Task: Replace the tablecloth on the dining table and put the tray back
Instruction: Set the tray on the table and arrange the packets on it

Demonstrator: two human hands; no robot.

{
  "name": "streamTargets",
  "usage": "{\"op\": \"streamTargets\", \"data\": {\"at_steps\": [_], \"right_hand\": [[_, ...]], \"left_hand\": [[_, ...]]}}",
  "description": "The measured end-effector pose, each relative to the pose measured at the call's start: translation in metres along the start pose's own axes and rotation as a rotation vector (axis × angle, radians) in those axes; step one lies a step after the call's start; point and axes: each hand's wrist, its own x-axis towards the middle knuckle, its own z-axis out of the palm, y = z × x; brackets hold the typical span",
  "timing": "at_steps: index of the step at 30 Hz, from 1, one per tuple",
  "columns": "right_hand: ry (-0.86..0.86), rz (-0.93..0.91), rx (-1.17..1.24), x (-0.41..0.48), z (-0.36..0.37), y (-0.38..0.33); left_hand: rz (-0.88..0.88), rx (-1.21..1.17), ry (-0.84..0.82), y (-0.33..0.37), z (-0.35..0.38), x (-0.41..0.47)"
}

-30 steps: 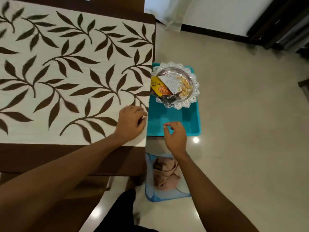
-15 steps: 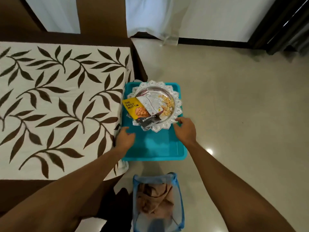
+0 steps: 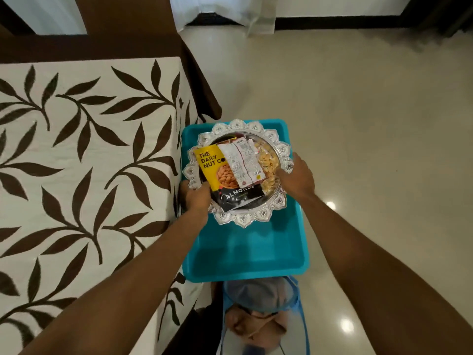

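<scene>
**Tray (image 3: 245,219) held by both rims at centre of frame**

Tray over the upper half of a teal tub (image 3: 247,252), just right of the tablecloth (image 3: 89,155); resting or lifted, impossible to tell. Round, silvery and shiny, with a scalloped rim of embossed petal shapes. Loaded with a yellow-and-black almond packet (image 3: 225,176), a white printed sachet (image 3: 242,162) lying across it, and pale loose pieces (image 3: 268,162) toward the right side. Left hand (image 3: 195,198) curled round the lower-left rim, gripping it. Right hand (image 3: 298,176) closed on the right rim, fingertips reaching inward over the edge.

Tub rectangular, of smooth plastic with rounded corners, bare across its lower half. That tablecloth filling the left of the frame: cream matte fabric printed with dark brown leafy sprigs, spread flat, hanging over the near right corner. Dark brown surface (image 3: 128,47) beyond its upper border.

At bottom centre, a blue mesh basket (image 3: 295,295) with pinkish-brown cloth (image 3: 258,321) bunched inside. Glossy cream floor (image 3: 371,111) across the right, dotted with light reflections. White curtain (image 3: 217,8) and black skirting (image 3: 332,20) along the top.
</scene>
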Motion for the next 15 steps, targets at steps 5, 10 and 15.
{"op": "streamTargets", "data": {"at_steps": [5,10,15], "right_hand": [[0.020,0.017,0.173,-0.003,0.004,-0.003],[0.012,0.173,0.274,0.001,-0.009,-0.007],[0.039,0.200,0.279,-0.024,-0.030,-0.004]], "left_hand": [[0.004,0.086,0.093,0.015,0.010,0.010],[0.078,0.126,0.031,0.027,0.006,0.014],[0.197,0.127,-0.083,0.041,-0.004,-0.010]]}}
